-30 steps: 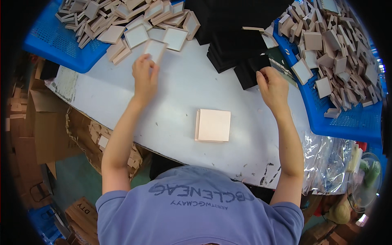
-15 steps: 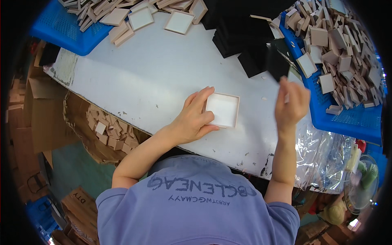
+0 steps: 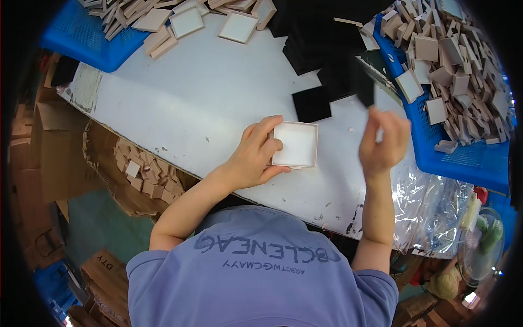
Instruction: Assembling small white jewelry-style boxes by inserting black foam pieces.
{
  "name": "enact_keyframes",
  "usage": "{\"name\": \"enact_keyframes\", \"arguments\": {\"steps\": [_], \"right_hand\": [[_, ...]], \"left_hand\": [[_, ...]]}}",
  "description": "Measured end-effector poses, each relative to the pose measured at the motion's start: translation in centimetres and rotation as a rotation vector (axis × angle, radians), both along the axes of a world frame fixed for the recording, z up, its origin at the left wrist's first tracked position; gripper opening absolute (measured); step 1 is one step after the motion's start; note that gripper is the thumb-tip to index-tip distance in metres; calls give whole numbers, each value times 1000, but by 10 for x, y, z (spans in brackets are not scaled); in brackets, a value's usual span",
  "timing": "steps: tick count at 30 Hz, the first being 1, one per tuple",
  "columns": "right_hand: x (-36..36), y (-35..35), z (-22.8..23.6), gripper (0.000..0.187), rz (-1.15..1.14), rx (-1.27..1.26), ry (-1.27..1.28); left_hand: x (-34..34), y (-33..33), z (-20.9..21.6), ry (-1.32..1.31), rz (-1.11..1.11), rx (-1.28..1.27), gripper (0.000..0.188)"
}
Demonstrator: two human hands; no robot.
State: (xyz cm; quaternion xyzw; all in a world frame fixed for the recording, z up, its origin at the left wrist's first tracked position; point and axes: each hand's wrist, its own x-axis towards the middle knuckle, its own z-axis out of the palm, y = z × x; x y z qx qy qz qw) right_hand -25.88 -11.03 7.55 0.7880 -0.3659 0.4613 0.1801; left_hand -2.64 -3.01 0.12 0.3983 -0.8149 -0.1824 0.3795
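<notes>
A shallow square box [image 3: 297, 146], white inside with a pale pink rim, rests on the table under my left hand [image 3: 255, 150]. The thumb and fingers of that hand grip its left side, one fingertip over the rim. Further right, my right hand [image 3: 385, 139] is raised and smeared by motion, its fingers pinching a black square pad [image 3: 365, 90] tilted steeply. Another black square [image 3: 311, 103] lies flat just beyond the box. Behind it stands a dark heap of stacked black squares [image 3: 308, 49], whose single pieces are hard to tell apart.
A blue basket [image 3: 444, 163] full of small beige boxes stands at the right, another blue basket [image 3: 111, 57] at the far left. Several loose boxes [image 3: 238, 27] lie along the back. Clear plastic bags [image 3: 430, 210] cover the right front edge. A carton [image 3: 103, 169] of boxes sits below the left edge.
One black square now lies apart from the heap, nearer the box. My right hand has shifted slightly left and toward me, still with a black pad. The left hand and box have barely moved.
</notes>
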Motion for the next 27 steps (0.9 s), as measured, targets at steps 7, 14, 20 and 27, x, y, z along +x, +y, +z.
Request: {"name": "enact_keyframes", "arguments": {"steps": [7, 14, 20, 27], "right_hand": [[24, 47, -16, 13, 519, 427, 504], [13, 22, -20, 11, 647, 767, 155], [-110, -102, -57, 22, -392, 357, 366], [-163, -97, -74, 16, -452, 425, 260]], "left_hand": [[-4, -5, -9, 181, 40, 20, 102], [3, -2, 2, 21, 53, 58, 95], [4, 5, 8, -139, 14, 25, 62], [-2, 4, 1, 18, -11, 45, 41]]}}
